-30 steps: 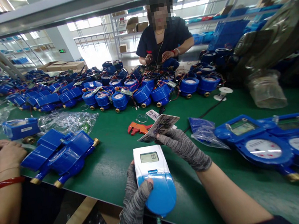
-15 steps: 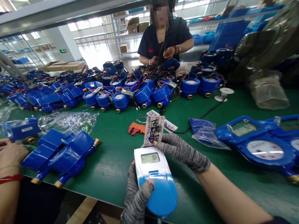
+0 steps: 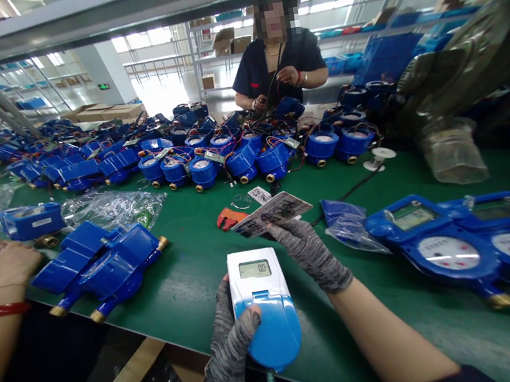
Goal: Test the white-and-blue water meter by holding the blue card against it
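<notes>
My left hand (image 3: 231, 354), in a grey fingerless glove, grips a white and blue water meter (image 3: 268, 310) by its left side, thumb over the blue lid. Its small display reads about 0.0. Above the meter, my right hand (image 3: 309, 250), gloved the same way, pinches a printed card (image 3: 277, 212) that is tilted nearly flat and apart from the meter. Just behind the card lie an orange-red tool (image 3: 229, 218) and a white label with a printed code (image 3: 259, 195) on the green table (image 3: 193, 289).
Blue meters (image 3: 450, 251) lie at the right beside a plastic bag (image 3: 349, 228); more blue meters (image 3: 103, 265) lie at the left, near a co-worker's hands (image 3: 9, 259). Many wired meters (image 3: 204, 172) line the back, where another person (image 3: 277, 66) holds a cable. A shelf beam (image 3: 113, 14) crosses overhead.
My right hand has lifted the card away from the meter's top edge and turned it from upright to nearly flat. My left hand keeps the meter in about the same place.
</notes>
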